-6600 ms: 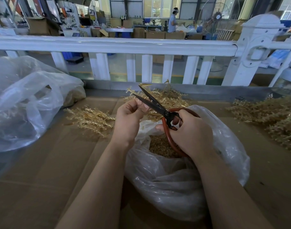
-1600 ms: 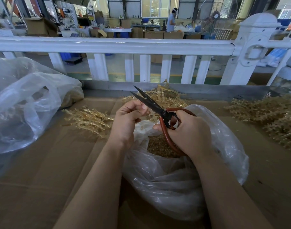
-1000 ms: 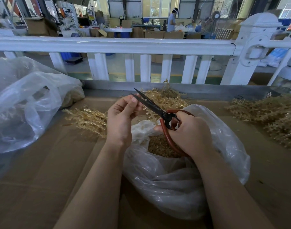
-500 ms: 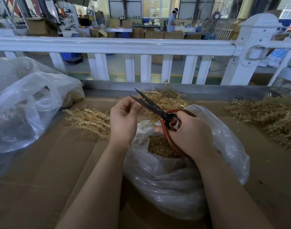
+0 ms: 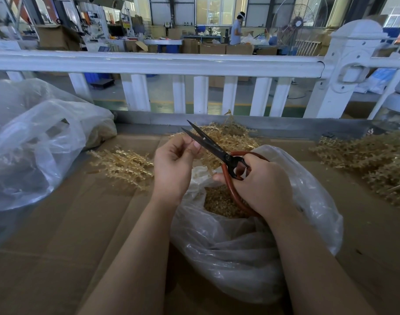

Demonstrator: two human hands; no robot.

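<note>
Scissors (image 5: 213,147): red handles, blades slightly apart, over open bag (image 5: 251,246) at mid surface (image 5: 69,223), tips toward far edge. R hand (image 5: 262,185): fingers curled thru handles, gripping. L hand (image 5: 174,167): fingers curled at lower blade; whether pinching anything, can't tell. Gold sprigs (image 5: 124,164): left of bag.

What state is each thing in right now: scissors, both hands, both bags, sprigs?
scissors, blades slightly apart, tips pointing away and left.
right hand, grips the red handles.
left hand, fingers curled at the lower blade; any held piece is too small to tell.
near bag, mouth open, golden bits inside.
left bag, crumpled, lying on the cardboard.
golden sprigs, loose piles on the cardboard.
</note>
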